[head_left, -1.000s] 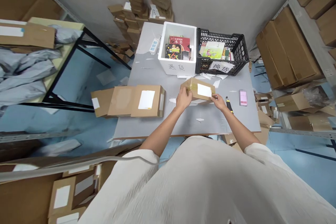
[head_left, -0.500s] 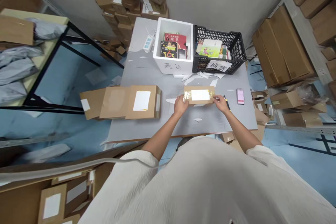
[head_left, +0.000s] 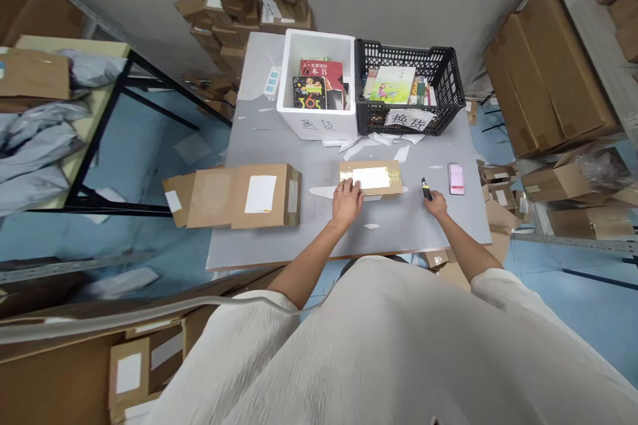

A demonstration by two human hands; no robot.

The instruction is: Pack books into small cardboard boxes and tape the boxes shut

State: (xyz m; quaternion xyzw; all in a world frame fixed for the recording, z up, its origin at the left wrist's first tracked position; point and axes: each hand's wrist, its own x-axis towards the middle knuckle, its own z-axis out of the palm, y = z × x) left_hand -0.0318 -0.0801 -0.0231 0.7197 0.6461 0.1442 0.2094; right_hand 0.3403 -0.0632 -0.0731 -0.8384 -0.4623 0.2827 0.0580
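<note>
person in a loose white top [head_left: 393,345], standing at a flat grey bench [head_left: 399,232]. from where i stand, the two hands are well apart.

left hand [head_left: 347,204]: fingertips on the near left edge of a small oblong brown cardboard box [head_left: 395,176]; cannot tell whether it grips or merely rests there. box lies flat near the middle of the bench, white rectangular label [head_left: 371,178] facing up.

right hand [head_left: 436,204]: fingers closed on a slim black-and-yellow utility knife [head_left: 426,189], right of the box and not touching it. phone with a pink screen [head_left: 456,179] lies just beyond, further right.

behind the box: torn white paper scraps [head_left: 361,144], then a white open-topped bin [head_left: 319,131] and, just beside it, a black plastic mesh crate [head_left: 371,116]; both hold books.

left of the box, well apart: three larger brown cardboard boxes [head_left: 242,219] in a row, the left end jutting past the bench edge.
</note>
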